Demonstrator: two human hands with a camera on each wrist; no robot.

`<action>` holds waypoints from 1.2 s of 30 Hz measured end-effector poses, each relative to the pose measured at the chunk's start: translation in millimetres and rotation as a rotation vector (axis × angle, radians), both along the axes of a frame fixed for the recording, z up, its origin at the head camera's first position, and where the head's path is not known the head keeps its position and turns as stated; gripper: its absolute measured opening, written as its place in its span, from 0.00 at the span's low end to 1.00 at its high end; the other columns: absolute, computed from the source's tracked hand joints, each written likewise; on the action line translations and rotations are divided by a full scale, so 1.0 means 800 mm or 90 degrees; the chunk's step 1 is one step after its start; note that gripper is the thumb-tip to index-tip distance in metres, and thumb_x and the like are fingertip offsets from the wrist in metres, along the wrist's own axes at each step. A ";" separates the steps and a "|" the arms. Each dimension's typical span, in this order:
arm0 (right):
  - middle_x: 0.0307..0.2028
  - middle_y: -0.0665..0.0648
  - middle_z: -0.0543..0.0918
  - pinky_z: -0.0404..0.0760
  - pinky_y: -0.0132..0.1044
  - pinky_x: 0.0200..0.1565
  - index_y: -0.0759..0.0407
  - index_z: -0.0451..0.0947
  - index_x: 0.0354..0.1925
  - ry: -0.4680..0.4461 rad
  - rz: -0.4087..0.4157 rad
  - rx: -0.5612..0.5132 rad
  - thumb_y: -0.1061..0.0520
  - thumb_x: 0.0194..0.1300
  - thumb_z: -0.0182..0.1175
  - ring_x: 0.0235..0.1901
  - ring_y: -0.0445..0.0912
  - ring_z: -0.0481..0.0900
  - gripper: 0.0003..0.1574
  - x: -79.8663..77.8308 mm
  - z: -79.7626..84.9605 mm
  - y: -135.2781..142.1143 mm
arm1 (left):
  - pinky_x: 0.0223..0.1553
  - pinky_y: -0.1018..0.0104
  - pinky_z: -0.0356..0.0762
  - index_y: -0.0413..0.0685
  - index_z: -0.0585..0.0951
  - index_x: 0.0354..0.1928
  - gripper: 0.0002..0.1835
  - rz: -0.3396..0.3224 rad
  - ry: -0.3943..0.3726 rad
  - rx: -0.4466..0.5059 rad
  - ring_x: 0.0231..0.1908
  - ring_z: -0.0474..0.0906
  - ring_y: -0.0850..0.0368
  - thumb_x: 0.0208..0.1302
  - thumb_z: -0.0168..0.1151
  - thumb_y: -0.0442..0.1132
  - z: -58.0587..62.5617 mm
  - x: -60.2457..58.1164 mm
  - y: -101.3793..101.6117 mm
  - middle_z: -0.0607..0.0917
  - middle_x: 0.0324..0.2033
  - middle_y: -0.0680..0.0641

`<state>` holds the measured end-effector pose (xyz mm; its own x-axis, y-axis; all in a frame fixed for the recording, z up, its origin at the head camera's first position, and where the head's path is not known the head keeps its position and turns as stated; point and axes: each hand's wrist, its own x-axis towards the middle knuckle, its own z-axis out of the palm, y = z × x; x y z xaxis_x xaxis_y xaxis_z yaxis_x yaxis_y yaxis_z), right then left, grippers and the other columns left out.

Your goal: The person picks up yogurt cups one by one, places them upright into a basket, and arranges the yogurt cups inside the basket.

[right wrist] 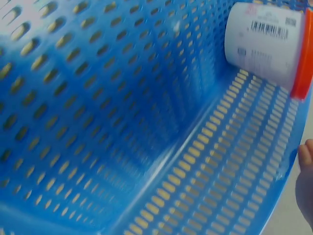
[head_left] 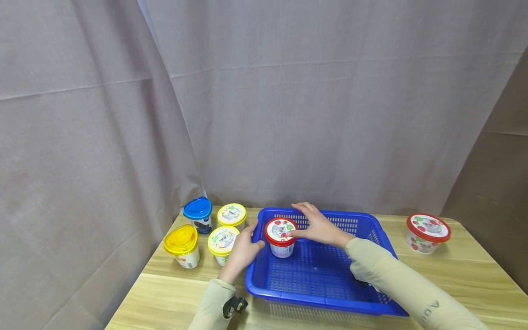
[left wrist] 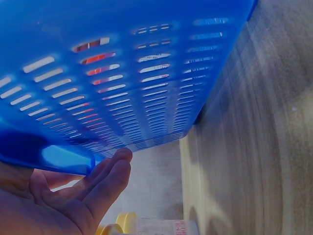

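A blue plastic basket [head_left: 305, 299] with slotted walls stands on the table. Inside, at its left end, sits an upright white tub with a red lid [head_left: 281, 230] and a printed top; its barcode side shows in the right wrist view. My left hand [head_left: 243, 251] grips the basket's left rim, thumb over the edge and fingers along the outside in the left wrist view. Over the basket, my right hand [head_left: 321, 228] is spread, its thumb overlapping the red lid in the head view and its fingers reaching toward the back rim.
Left of the basket stand two yellow-rimmed tubs [head_left: 223, 240], a blue-lidded tub [head_left: 198, 209] and a tub with a solid yellow lid [head_left: 181, 240]. Another red-lidded tub [head_left: 428, 229] stands right of the basket. A grey curtain [head_left: 288, 114] hangs behind the wooden table [head_left: 165, 293].
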<state>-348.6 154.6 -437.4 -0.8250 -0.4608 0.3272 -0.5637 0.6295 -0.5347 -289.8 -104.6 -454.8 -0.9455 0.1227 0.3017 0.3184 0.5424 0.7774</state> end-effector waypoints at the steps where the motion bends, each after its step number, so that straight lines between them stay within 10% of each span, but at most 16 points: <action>1: 0.66 0.60 0.70 0.67 0.61 0.65 0.60 0.64 0.73 0.002 -0.006 -0.007 0.33 0.52 0.75 0.68 0.59 0.66 0.61 0.000 0.001 0.004 | 0.56 0.44 0.77 0.30 0.68 0.70 0.39 -0.001 -0.003 0.000 0.55 0.79 0.38 0.54 0.66 0.30 0.000 0.000 0.000 0.76 0.61 0.27; 36: 0.67 0.66 0.68 0.64 0.64 0.65 0.65 0.60 0.74 0.027 -0.130 -0.013 0.34 0.56 0.73 0.67 0.66 0.65 0.62 0.003 0.076 0.146 | 0.58 0.46 0.76 0.31 0.67 0.71 0.39 -0.001 -0.022 0.011 0.57 0.78 0.41 0.56 0.66 0.29 -0.001 -0.002 0.000 0.75 0.64 0.31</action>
<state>-346.0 271.4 -376.9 -0.8856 -0.2788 0.3714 -0.4483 0.7220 -0.5270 -291.3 -104.5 -455.8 -0.9551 0.1194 0.2711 0.2924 0.5279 0.7974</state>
